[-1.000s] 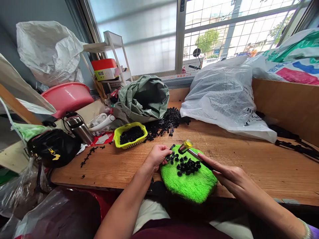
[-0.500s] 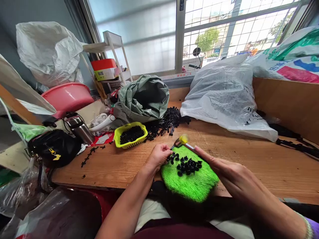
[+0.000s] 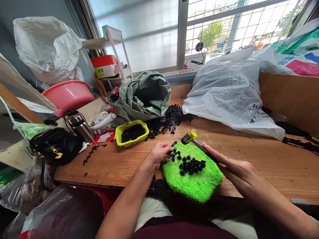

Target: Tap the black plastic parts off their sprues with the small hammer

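My right hand [image 3: 235, 169] is closed round the handle of a small hammer [image 3: 196, 142], whose yellow-faced head is held above the far edge of a bright green plush cloth [image 3: 190, 187]. At the cloth's left edge, my left hand [image 3: 159, 154] pinches a branched strip of black plastic parts [image 3: 175, 153]. Its fingers partly hide the strip. A heap of small black mushroom-shaped plastic pieces [image 3: 191, 166] lies on the cloth between my hands.
On the wooden table [image 3: 249, 149], a yellow basket [image 3: 118, 137] of black parts stands left. Behind are a spilled black pile [image 3: 171, 118], an open green woven sack [image 3: 144, 94] and a white plastic bag [image 3: 221, 89]. A steel flask [image 3: 81, 126] and black bag [image 3: 57, 146] stand farther left.
The hammer head has lifted up and right from beside my left fingers, and my right hand has shifted slightly right. My left hand still pinches the black strip, more of which shows.
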{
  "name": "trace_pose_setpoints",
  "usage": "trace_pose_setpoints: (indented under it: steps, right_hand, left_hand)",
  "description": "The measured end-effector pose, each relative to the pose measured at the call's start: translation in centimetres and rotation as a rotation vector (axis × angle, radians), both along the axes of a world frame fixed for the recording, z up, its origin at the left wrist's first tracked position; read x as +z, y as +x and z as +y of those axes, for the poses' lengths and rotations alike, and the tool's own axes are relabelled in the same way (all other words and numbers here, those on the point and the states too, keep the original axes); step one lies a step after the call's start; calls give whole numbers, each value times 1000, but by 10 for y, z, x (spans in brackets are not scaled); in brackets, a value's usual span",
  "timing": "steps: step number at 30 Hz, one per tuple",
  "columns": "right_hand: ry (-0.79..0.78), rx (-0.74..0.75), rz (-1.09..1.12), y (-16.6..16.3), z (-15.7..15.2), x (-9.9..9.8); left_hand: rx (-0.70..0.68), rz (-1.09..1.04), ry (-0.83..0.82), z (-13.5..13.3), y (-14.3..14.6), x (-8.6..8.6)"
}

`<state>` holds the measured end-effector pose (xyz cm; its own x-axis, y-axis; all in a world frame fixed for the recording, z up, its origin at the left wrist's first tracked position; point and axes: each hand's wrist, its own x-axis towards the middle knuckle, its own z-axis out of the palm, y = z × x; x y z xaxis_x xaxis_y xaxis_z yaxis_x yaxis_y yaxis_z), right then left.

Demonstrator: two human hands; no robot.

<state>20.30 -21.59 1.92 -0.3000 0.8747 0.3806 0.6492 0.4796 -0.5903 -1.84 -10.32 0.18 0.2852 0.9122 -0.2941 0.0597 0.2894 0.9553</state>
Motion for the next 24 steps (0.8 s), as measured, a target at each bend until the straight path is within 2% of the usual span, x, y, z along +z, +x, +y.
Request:
trace_pose_setpoints:
  steps: [3, 11, 18, 20, 24]
  right_hand:
    - [-49, -28, -2, 2, -2, -5]
    - [-62, -7, -23, 3, -1, -18]
    - [41, -4, -36, 2, -1, -1]
    - [79, -31, -115, 1, 0, 1]
    - [57, -46, -377, -2, 1, -3]
  left_hand:
    - [-8, -16, 8, 1, 0, -1]
    - [15, 17, 57, -2, 5, 0]
    - [19, 62, 78, -2, 6, 1]
    - [15, 70, 84, -2, 6, 1]
    - [8, 95, 116, 0, 5, -1]
